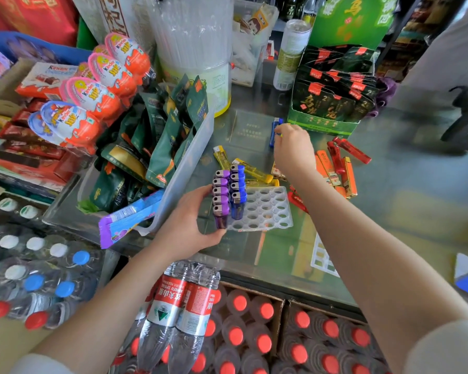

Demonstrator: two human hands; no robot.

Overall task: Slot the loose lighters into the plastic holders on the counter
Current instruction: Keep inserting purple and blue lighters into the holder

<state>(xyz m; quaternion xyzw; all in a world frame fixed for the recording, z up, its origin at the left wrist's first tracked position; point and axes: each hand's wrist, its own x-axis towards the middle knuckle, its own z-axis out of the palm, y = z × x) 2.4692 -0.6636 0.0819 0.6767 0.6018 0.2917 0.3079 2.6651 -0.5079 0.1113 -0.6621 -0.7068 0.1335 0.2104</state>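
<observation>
A clear plastic holder (270, 209) with rows of round slots lies on the glass counter. Its left side holds a row of purple lighters (221, 197) and a row of blue lighters (238, 190), all upright. My left hand (192, 225) grips the holder's left edge, fingers curled around the purple row. My right hand (292, 149) reaches farther back and pinches a loose blue lighter (274, 130) lying on the counter. Loose yellow lighters (243, 167) lie just behind the holder. Loose red lighters (349, 151) and orange lighters (335, 174) lie to the right.
A clear bin of dark green snack packets (157, 147) stands left of the holder. A green display box of black sachets (333, 90) sits behind the right hand. Kinder eggs (92, 90) crowd the far left. Water bottles (181, 306) stand below the counter's front edge.
</observation>
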